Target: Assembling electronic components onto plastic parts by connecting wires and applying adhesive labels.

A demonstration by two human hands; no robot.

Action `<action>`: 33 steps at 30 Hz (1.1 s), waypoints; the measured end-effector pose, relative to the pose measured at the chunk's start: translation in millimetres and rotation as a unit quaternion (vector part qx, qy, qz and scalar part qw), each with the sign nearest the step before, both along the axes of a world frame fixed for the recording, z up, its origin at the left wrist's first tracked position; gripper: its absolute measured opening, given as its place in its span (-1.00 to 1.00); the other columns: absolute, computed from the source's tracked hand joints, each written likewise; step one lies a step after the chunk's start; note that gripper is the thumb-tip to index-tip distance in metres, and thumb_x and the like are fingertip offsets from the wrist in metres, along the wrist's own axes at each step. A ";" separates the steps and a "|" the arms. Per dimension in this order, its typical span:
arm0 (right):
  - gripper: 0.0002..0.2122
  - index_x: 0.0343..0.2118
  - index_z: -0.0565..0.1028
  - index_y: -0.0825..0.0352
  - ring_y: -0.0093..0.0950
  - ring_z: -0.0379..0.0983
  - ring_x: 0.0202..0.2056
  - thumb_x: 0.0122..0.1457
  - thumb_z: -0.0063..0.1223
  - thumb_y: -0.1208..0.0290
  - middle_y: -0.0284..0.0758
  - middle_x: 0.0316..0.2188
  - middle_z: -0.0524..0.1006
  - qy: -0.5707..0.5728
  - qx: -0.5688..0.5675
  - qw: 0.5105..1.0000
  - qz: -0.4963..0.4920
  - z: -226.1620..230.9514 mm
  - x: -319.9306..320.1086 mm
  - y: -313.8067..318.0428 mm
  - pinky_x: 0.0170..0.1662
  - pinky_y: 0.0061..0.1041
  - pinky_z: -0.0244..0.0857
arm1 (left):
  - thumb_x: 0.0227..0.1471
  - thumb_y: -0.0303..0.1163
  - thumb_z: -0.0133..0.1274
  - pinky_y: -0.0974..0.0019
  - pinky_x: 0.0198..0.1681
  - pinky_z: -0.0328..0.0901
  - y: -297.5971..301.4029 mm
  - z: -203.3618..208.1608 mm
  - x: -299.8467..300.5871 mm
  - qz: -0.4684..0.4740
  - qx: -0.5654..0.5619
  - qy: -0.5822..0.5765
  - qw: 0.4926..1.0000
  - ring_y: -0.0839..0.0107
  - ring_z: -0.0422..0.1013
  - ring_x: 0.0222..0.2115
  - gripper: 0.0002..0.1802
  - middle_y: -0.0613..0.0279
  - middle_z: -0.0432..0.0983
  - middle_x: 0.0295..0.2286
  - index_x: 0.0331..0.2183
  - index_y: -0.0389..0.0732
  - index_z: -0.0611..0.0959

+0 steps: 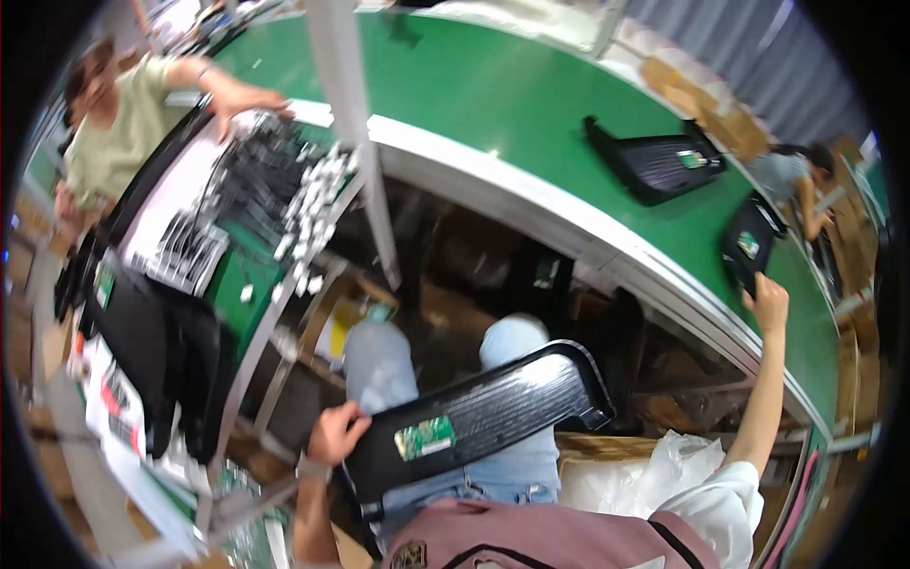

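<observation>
Across my lap lies a long black plastic housing (pixel 502 398) with a ribbed inner face and a raised rim. A green circuit board (pixel 425 438) sits in its left part. My left hand (pixel 338 433) is closed on the housing's left end, thumb on top. Out to the right, my right hand (pixel 766 303) reaches over the green belt and grips the near end of a second black plastic housing (pixel 758 223). That one also carries a small green board (pixel 748 245). The fingertips under its edge are partly hidden.
Another black housing (pixel 654 166) rests farther along the green belt (pixel 455 85). A white post (pixel 346 114) rises at the belt's edge. Left are bundled cables (pixel 261 180) with white connectors and stacked black housings (pixel 142 322); a co-worker (pixel 123 133) reaches there. Clear plastic bags (pixel 654 474) lie beside me.
</observation>
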State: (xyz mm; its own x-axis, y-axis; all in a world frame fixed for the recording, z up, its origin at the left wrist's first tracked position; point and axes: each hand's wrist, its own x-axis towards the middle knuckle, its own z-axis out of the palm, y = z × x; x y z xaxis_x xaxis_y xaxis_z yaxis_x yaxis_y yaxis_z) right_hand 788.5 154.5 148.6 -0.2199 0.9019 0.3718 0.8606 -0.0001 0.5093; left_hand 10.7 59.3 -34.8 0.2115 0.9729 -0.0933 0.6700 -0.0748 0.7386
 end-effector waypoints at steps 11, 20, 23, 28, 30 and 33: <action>-0.69 -0.03 0.49 0.32 -0.30 0.51 -0.21 0.13 0.06 0.65 -0.19 -0.17 0.53 0.311 0.042 0.921 0.231 16.6 -175.7 3.3 -0.15 -0.45 0.38 | -0.17 -0.52 0.12 0.25 -0.48 0.35 -19.5 76.6 37.7 -0.040 0.221 0.184 0.957 0.26 0.47 -0.48 -0.58 0.27 0.50 -0.46 -0.16 -0.03 0.64; -0.91 -0.39 0.58 0.28 -0.34 0.53 -0.43 0.00 0.12 0.51 -0.29 -0.41 0.60 0.307 -0.119 0.591 0.736 96.7 -468.5 -74.5 -0.36 -0.36 0.42 | -0.13 -0.48 0.07 0.28 -0.49 0.34 -49.8 59.7 22.0 -0.013 0.244 0.209 0.947 0.32 0.47 -0.48 -0.60 0.32 0.49 -0.44 -0.16 -0.01 0.63; -0.78 -0.20 0.62 0.23 -0.47 0.53 -0.36 0.06 0.17 0.37 -0.42 -0.30 0.62 0.159 -0.285 0.623 0.711 160.9 -462.8 -75.6 -0.46 -0.51 0.36 | -0.12 -0.47 0.07 0.27 -0.49 0.34 -34.3 59.4 28.8 -0.018 0.269 0.180 0.946 0.32 0.47 -0.48 -0.62 0.31 0.48 -0.46 -0.16 -0.01 0.63; -0.85 -0.65 0.48 0.25 -0.43 0.42 -0.61 -0.19 0.16 0.69 -0.31 -0.60 0.51 0.470 -0.162 0.234 0.836 60.5 -456.1 -45.2 -0.45 -0.49 0.42 | -0.03 -0.38 0.11 0.18 -0.45 0.36 -18.7 27.6 4.8 -0.004 0.188 0.120 0.975 0.20 0.49 -0.49 -0.76 0.21 0.49 -0.54 -0.22 -0.04 0.64; -0.94 -0.48 0.52 0.37 -0.50 0.43 -0.58 -0.05 0.14 0.64 -0.31 -0.56 0.53 0.508 -0.132 0.469 0.710 60.8 -495.1 -19.4 -0.45 -0.52 0.39 | 0.02 -0.28 0.10 0.12 -0.40 0.38 -8.8 6.1 -3.3 -0.003 0.130 0.126 0.984 0.14 0.52 -0.43 -0.84 0.16 0.57 -0.49 -0.32 -0.09 0.63; -0.72 -0.14 0.55 0.33 -0.45 0.50 -0.40 0.04 0.14 0.61 -0.26 -0.41 0.53 0.541 -0.111 0.637 0.538 60.7 -574.4 83.5 -0.37 -0.52 0.36 | 0.01 -0.28 0.12 0.12 -0.37 0.39 0.9 -20.0 0.2 -0.006 0.137 0.121 0.983 0.11 0.52 -0.43 -0.84 0.12 0.57 -0.48 -0.35 -0.11 0.64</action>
